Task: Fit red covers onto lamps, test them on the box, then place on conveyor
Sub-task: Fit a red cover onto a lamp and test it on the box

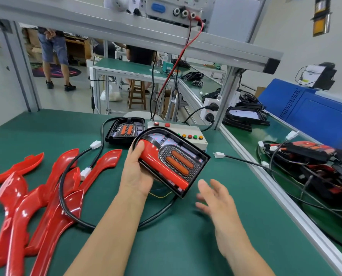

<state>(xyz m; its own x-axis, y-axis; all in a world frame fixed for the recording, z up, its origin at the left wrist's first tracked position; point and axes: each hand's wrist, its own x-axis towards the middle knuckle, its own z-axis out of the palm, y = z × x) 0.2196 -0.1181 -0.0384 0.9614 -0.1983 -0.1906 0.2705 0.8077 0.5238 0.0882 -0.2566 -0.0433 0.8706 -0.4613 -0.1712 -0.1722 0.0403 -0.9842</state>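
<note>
My left hand [136, 172] grips a black lamp [174, 158] with a red cover fitted on it, tilted above the green table. Its thumb lies on the red cover. My right hand [216, 198] hovers open just right of and below the lamp, fingers spread, holding nothing. The grey test box [188, 130] with coloured buttons sits behind the lamp. A second lamp [124, 132] without a cover lies left of the box. Several loose red covers [36, 198] are piled at the left. The conveyor [281, 132] runs along the right side.
A black cable [66, 208] with white plugs loops across the table under my left forearm. Another white plug [219, 155] lies right of the lamp. Finished lamps [305, 156] and wires crowd the conveyor. An aluminium rail [266, 176] borders the table. People stand in the background.
</note>
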